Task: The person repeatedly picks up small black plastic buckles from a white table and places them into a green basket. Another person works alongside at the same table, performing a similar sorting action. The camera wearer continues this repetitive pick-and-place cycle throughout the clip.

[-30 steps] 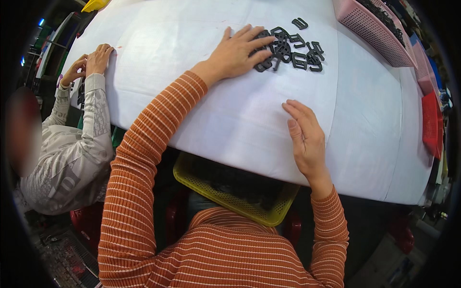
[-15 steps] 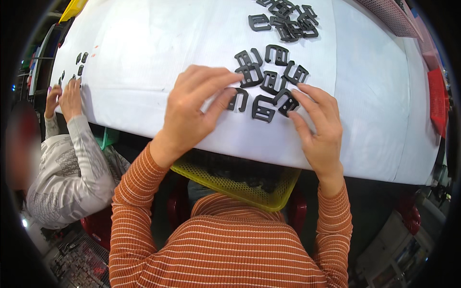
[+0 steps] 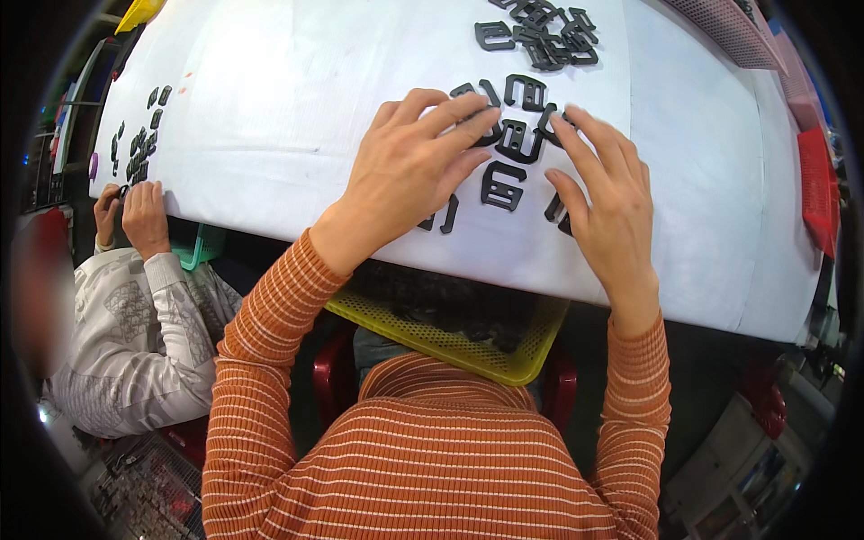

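Several flat black hook buckles, each with slots and an open hook side, lie in a loose group on the white tabletop in front of me. My left hand (image 3: 418,166) reaches over the group's left side, fingers stretched and apart; its fingertips touch or hover over a buckle they partly cover. My right hand (image 3: 607,184) is at the right side, thumb and fingers spread, its fingertips at another buckle (image 3: 548,123). Between the hands lie a middle buckle (image 3: 517,139) and a nearer buckle (image 3: 502,186). Another buckle (image 3: 441,218) shows below my left hand; one more is partly hidden by my right.
A heap of similar buckles (image 3: 544,40) lies farther back. A yellow perforated basket (image 3: 441,346) with dark pieces sits below the table edge at my lap. Pink and red baskets (image 3: 817,189) stand at the right. At left, a co-worker's hands (image 3: 144,216) handle small dark parts.
Both hands have moved farther onto the table, the left one also rightward. Buckles of the near group have shifted, two of them nearer the edge. The co-worker's hands have drawn back toward the edge.
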Demonstrator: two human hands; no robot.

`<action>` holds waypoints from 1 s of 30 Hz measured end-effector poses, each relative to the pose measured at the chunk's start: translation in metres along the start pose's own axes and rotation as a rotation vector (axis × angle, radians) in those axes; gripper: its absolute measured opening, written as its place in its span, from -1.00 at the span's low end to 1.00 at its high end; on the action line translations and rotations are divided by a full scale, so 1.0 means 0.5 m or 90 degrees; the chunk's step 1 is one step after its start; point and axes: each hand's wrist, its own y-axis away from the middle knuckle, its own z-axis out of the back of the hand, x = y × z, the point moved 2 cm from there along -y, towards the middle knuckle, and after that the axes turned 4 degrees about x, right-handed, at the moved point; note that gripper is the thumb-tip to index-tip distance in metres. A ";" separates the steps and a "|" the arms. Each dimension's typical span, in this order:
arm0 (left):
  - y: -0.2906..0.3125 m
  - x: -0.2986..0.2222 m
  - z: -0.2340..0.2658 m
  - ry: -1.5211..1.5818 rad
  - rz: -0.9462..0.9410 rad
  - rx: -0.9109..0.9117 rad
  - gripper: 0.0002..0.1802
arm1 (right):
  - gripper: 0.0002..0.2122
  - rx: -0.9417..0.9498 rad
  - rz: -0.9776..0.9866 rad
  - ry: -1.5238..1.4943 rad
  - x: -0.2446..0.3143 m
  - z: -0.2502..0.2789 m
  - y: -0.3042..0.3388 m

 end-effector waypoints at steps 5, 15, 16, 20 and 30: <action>0.055 -0.001 0.008 -0.028 0.027 0.071 -0.67 | -0.67 0.022 -0.029 0.163 -0.059 -0.017 0.048; 0.083 -0.028 0.075 0.059 0.102 -0.038 -0.71 | -0.80 0.102 0.002 -0.135 0.056 0.011 0.047; 0.085 -0.025 0.072 0.068 0.106 -0.039 -0.72 | -0.82 0.180 -0.081 -0.227 0.055 0.015 0.050; 0.086 -0.012 0.049 0.109 0.133 -0.046 -0.72 | -0.84 -0.017 -0.012 -0.143 0.023 -0.023 0.033; 0.108 -0.012 0.032 0.081 0.103 -0.102 -0.74 | -0.77 0.026 0.205 0.086 0.023 -0.011 0.035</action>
